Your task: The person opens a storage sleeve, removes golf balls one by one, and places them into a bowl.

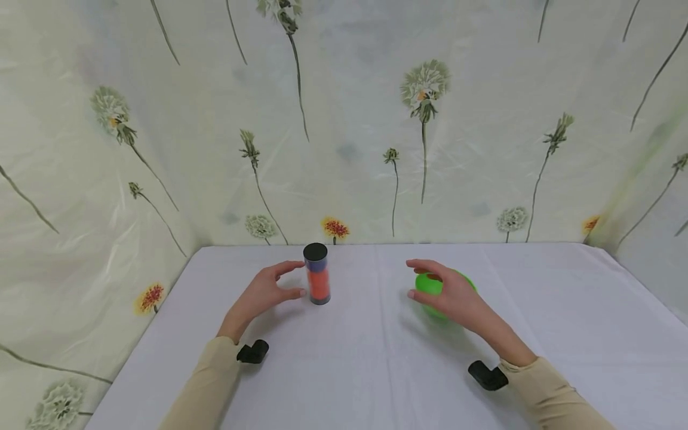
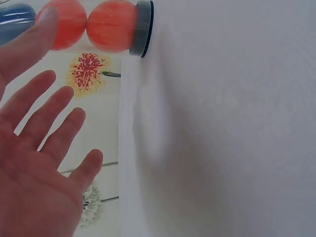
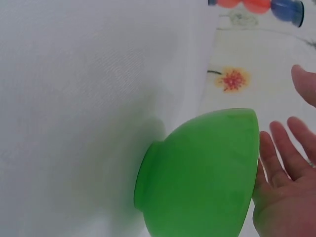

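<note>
A clear tube (image 1: 318, 282) with dark end caps stands upright on the table, left of the middle. Through its wall show red-orange balls (image 2: 111, 25) below and a blue ball (image 3: 286, 10) at the top. My left hand (image 1: 270, 291) is just left of the tube, thumb and fingers spread apart, fingertips right by its side. A green bowl (image 3: 202, 173) sits upright on the right. Over its rim hovers my right hand (image 1: 454, 297), thumb and fingers parted and nothing between them; it hides part of the bowl in the head view.
A white cloth (image 1: 349, 370) covers the table. Behind and at the sides hangs a pale curtain (image 1: 344, 107) printed with dandelions and flowers. Each wrist bears a small black device, the left one (image 1: 252, 352) and the right one (image 1: 488, 376), next to beige sleeves.
</note>
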The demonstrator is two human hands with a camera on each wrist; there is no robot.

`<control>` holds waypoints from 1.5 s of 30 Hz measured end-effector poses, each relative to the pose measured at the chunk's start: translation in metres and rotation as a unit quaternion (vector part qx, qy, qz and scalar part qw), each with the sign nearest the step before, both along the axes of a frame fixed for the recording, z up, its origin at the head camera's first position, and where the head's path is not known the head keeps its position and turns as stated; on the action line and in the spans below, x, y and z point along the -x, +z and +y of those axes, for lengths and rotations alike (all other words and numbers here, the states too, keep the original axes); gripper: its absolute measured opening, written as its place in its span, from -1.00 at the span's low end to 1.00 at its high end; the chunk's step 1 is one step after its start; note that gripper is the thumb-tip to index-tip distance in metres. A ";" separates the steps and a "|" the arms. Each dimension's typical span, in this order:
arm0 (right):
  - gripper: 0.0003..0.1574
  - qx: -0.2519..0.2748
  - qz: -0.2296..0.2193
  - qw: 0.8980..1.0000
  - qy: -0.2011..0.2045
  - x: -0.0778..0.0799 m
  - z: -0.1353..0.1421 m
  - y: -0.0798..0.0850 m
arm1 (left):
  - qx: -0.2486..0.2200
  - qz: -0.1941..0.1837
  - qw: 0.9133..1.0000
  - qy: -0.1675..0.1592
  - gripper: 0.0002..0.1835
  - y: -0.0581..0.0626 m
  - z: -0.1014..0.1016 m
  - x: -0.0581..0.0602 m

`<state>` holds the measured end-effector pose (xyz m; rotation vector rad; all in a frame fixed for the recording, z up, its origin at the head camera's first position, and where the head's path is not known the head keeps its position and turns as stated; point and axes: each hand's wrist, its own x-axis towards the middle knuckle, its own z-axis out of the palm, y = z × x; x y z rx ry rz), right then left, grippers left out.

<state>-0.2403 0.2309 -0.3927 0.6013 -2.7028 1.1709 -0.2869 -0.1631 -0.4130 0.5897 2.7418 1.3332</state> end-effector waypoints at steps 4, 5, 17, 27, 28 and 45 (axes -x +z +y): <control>-0.23 0.004 -0.017 1.000 -0.006 0.004 -0.001 -0.001 | -0.040 -0.015 0.999 -0.004 -0.33 -0.003 0.003 0.002; -0.22 0.006 -0.021 1.000 -0.007 0.005 -0.002 -0.001 | -0.050 -0.020 0.999 -0.004 -0.33 -0.004 0.004 0.002; -0.29 0.080 -0.045 0.996 0.019 0.014 -0.009 -0.001 | -0.119 -0.057 0.991 -0.011 -0.31 -0.007 0.015 0.005; -0.29 0.114 -0.041 0.992 0.039 0.017 -0.017 -0.001 | -0.154 -0.079 0.985 -0.014 -0.40 -0.005 0.023 0.008; -0.29 0.114 -0.039 0.992 0.040 0.018 -0.018 -0.001 | -0.159 -0.083 0.984 -0.013 -0.41 -0.005 0.023 0.009; -0.33 0.116 -0.035 0.991 0.048 0.017 -0.027 -0.003 | -0.222 -0.130 0.966 0.000 -0.44 -0.014 0.030 0.010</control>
